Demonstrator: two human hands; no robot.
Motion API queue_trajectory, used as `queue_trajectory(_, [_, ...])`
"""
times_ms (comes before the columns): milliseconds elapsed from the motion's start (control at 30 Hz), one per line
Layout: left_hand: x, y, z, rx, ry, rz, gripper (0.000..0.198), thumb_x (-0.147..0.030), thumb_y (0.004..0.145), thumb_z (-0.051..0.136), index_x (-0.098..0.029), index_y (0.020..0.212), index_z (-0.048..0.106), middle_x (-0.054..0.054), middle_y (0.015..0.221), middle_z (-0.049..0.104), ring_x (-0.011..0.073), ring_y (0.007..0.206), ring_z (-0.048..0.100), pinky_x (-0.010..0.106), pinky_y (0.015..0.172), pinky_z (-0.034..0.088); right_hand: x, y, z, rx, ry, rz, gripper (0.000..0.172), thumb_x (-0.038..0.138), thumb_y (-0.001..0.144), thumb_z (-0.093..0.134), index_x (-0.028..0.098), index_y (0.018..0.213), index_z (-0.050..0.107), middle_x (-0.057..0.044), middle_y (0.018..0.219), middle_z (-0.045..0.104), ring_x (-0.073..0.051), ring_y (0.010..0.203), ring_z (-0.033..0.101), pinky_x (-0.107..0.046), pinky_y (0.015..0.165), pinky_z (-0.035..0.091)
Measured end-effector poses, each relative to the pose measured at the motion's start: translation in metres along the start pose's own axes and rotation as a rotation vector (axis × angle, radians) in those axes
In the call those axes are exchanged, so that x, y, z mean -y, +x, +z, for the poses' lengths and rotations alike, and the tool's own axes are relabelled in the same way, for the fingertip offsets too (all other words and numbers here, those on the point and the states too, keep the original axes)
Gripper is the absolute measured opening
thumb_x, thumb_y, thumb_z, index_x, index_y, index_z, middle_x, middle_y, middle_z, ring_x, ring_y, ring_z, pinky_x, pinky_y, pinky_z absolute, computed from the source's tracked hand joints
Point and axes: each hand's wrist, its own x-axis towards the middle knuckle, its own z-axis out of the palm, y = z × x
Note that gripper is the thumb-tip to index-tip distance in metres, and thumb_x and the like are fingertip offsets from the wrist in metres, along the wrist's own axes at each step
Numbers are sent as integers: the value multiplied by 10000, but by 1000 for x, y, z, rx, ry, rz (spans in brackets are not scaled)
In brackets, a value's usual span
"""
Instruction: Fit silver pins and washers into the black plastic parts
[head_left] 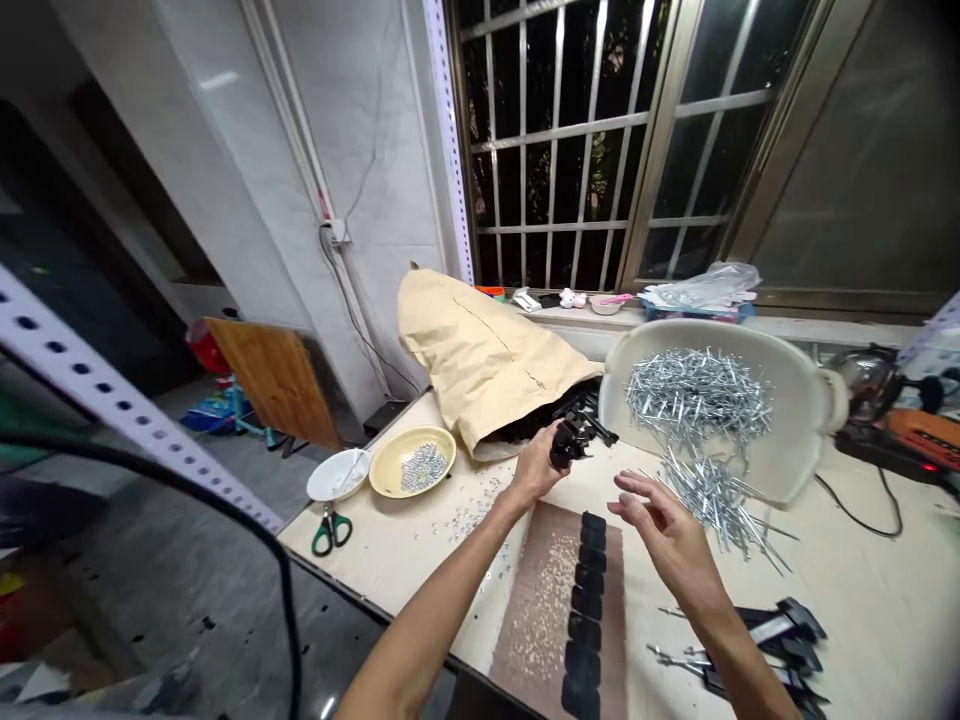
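Note:
My left hand (537,464) is closed round some black plastic parts (570,442) in front of the mouth of a brown paper sack (495,350). More black parts (583,405) spill from the sack just behind it. My right hand (664,515) is held with its fingers apart and nothing in them, beside a heap of long metal screws or pins (712,500). Below and between the hands lies a brown board (525,610), with a row of black square pieces (588,605) along its right side and pale specks on its left.
A tilted white tub (799,430) holds shiny metal pins. To the left are a yellow bowl (386,480) of small metal pieces, a white bowl (326,480) and green-handled scissors (331,532). Black assemblies with metal rods (780,635) lie by my right forearm.

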Motion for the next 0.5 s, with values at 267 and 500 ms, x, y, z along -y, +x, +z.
queue_trajectory(267, [51,25,65,422,364,63,820,-293,757,640,-174,1427,182,157,1179,492,310,1113,474,437,892,411,-47,-40,-33,-113,-89,313,460,556,771,566,201,1057,628,-92,1130,614,-218,875,667,-269,748,537])
queue_trajectory(500, [41,42,60,359,353,190,847,-371,744,667,-211,1424,187,150,1329,386,299,1145,412,446,949,360,-64,-50,-37,-300,-37,430,553,567,745,590,209,1166,572,-85,1207,586,-210,841,672,-310,789,537])
